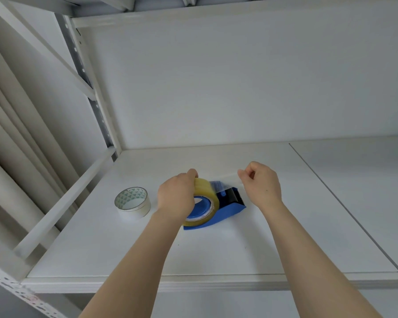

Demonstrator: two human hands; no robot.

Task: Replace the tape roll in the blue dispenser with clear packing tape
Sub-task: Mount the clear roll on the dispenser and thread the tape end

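1. Head view: I look down on a white shelf (pixel 216 253), with both my bare forearms reaching in from the bottom edge.
2. The blue dispenser (pixel 225 208) sits on the shelf near the middle of the view, its black toothed cutter (pixel 236 196) pointing toward 3 o'clock.
3. The clear tape roll (pixel 206 203) stands upright on the dispenser's blue hub, yellowish at the rim.
4. My left hand (pixel 177 196) is curled over the top and 9 o'clock side of that roll, fingers closed on it.
5. My right hand (pixel 261 182) hovers at 2 o'clock from the dispenser, thumb and forefinger pinched on the free end of a clear tape strip (pixel 225 180).
6. The strip runs from the roll's top toward my right hand, above the cutter.
7. A white tape roll (pixel 133 201) lies flat at 9 o'clock from the dispenser, just beside my left hand, not touching it.
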